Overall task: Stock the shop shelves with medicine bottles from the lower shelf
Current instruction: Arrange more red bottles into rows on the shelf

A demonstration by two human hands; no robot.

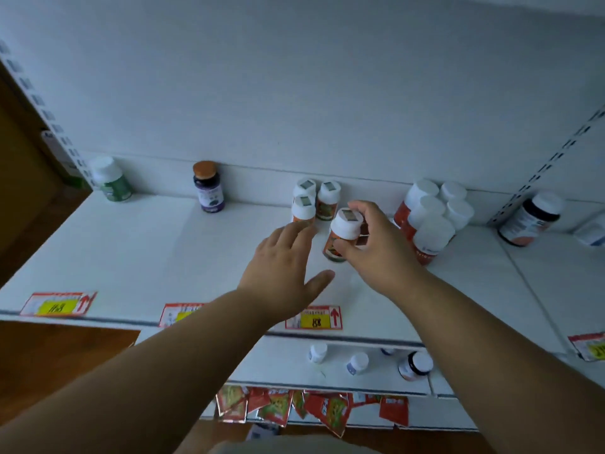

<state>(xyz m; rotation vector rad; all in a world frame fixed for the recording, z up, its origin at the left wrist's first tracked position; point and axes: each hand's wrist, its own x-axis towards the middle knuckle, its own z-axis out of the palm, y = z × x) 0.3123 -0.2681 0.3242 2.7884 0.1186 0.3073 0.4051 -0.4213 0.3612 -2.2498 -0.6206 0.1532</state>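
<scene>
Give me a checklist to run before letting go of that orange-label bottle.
1. Right hand grips the orange-label bottle by cap and side: ok.
2. Bottle's base on the shelf: cannot tell.
3. Bottle upright: not ok, slightly tilted.
4. Lines up with the three matching bottles behind: ok, close in front.
5. Left hand open, holding nothing: ok.
6. Clear of the red-label bottles: ok.

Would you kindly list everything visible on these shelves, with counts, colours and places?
Orange-label bottles: four, white caps, upper shelf centre; one held.
Red-label bottles: about five, white caps, right of them.
Purple bottle: one, brown cap, back left.
Green bottle: one, far left.
Dark-banded bottle: one, far right.
Small bottles: at least three, lower shelf.
Price tags: red-yellow, shelf edges.
Left hand: open, on shelf.
Right hand: grips bottle.
</scene>
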